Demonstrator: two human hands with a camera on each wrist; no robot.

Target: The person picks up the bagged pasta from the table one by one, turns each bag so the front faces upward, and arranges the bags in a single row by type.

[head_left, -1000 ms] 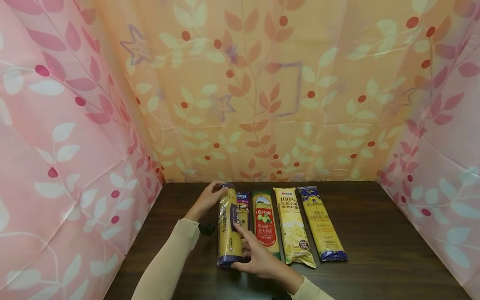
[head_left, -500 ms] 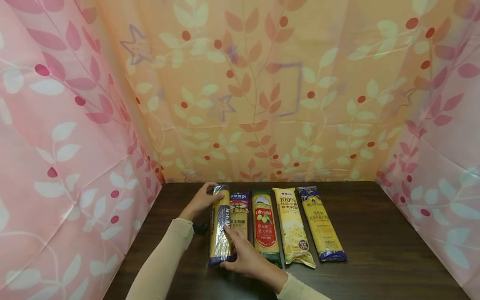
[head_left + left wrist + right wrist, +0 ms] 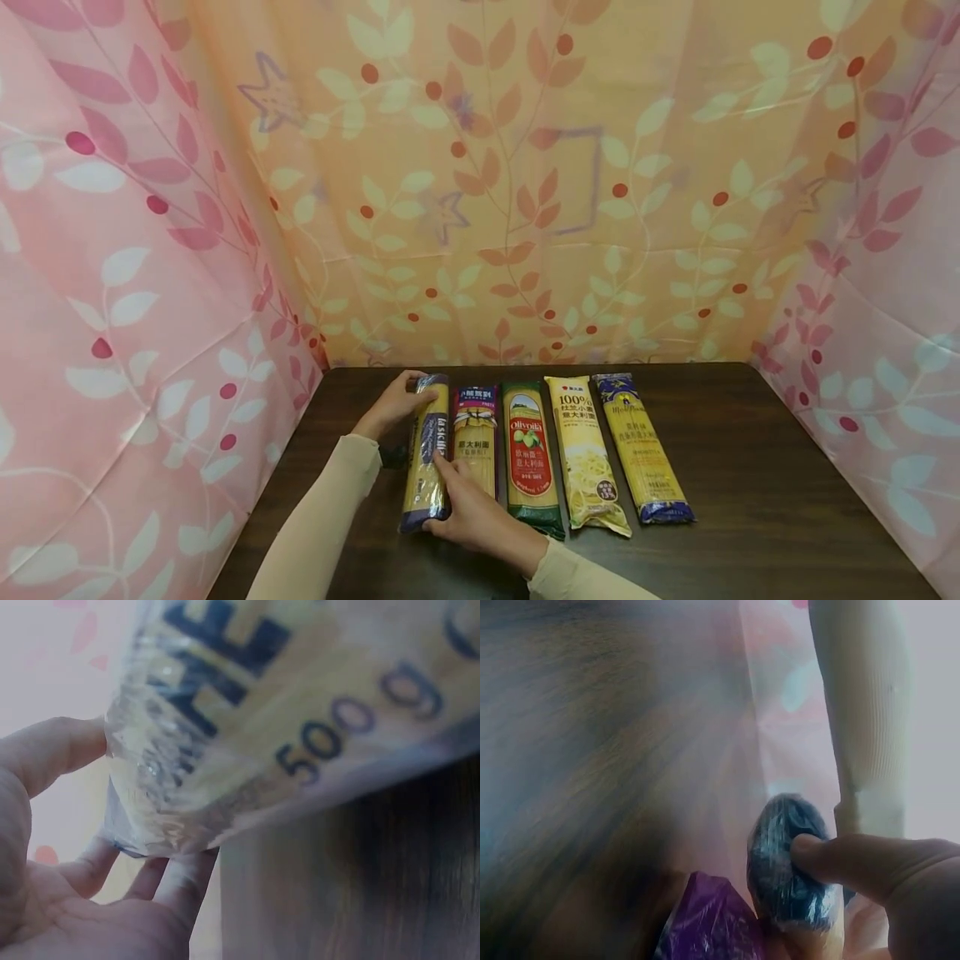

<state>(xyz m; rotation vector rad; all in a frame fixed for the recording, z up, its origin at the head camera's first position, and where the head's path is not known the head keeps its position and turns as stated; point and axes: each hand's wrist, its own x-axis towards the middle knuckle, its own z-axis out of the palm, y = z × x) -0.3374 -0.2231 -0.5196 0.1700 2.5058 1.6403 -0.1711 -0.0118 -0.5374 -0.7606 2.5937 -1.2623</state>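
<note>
A clear pack of spaghetti (image 3: 425,487) with blue ends and a dark blue label lies lengthwise at the left end of a row of pasta packs. My left hand (image 3: 392,406) grips its far end, thumb on one side and fingers under it in the left wrist view, where "500 g" shows on the wrapper (image 3: 225,735). At the near end my right hand (image 3: 480,515) holds it, the thumb (image 3: 832,855) pressing the blue end (image 3: 780,862) in the right wrist view. Right beside it is a purple-topped pasta pack (image 3: 477,442), partly covered by my right hand.
Further right lie a green and red pasta pack (image 3: 529,454), a pale yellow one (image 3: 587,454) and a yellow one with blue ends (image 3: 647,454). They rest on a dark wooden table (image 3: 765,500). Patterned cloth (image 3: 480,208) hangs behind and at both sides.
Both hands have moved the spaghetti pack left, off the purple-topped pack it overlapped. It has also turned, so its dark label now faces up. The other packs have stayed put.
</note>
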